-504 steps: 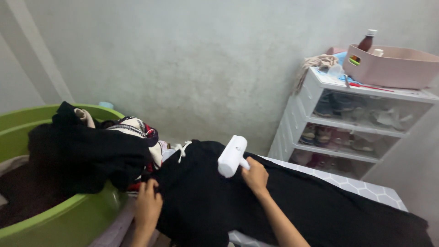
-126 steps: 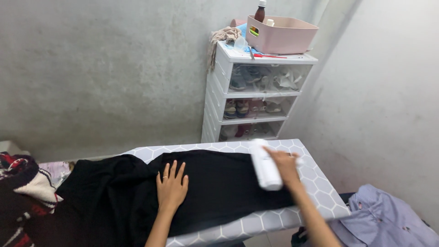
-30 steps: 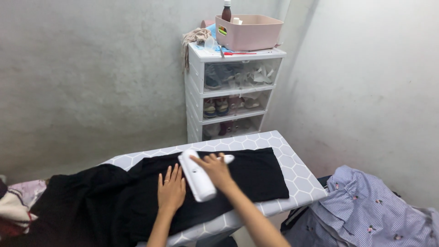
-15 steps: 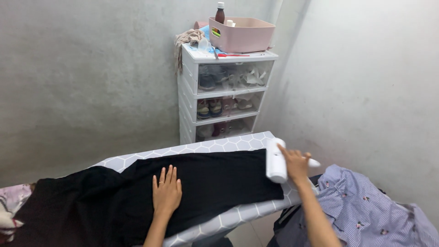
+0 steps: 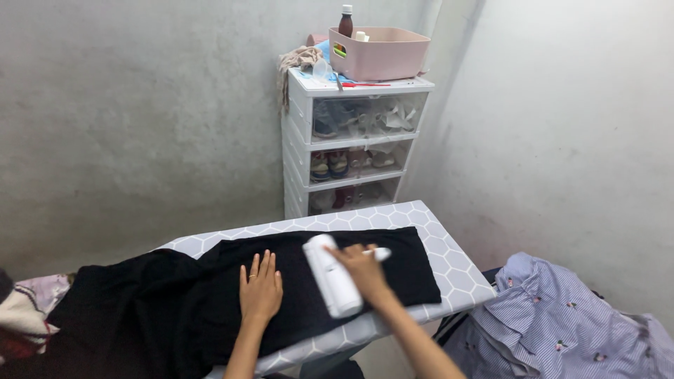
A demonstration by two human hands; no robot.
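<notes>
Your right hand (image 5: 363, 269) is clamped around the handle of a white lint roller (image 5: 332, 284), fingers wrapped tight; the roller's head lies just left of your knuckles, pressed flat on the black garment (image 5: 175, 302). The tip of the handle pokes out to the right of that hand.

Your left hand (image 5: 260, 290) rests palm down on the same black cloth, fingers straight and slightly spread, gripping nothing. It sits just to the left of the roller, close but not touching it.

The garment runs out under both your hands and trails off to the left, spread over an ironing board (image 5: 449, 256) with a grey hexagon-patterned cover, whose bare end shows to the right of your right hand.

Beyond your hands, against the wall, stands a white drawer unit (image 5: 353, 151) with clear fronts. On top of it sit a pink plastic basket (image 5: 382, 55) and a brown bottle (image 5: 345, 21). Down to the right of your right forearm lies a blue striped shirt (image 5: 562, 330).
</notes>
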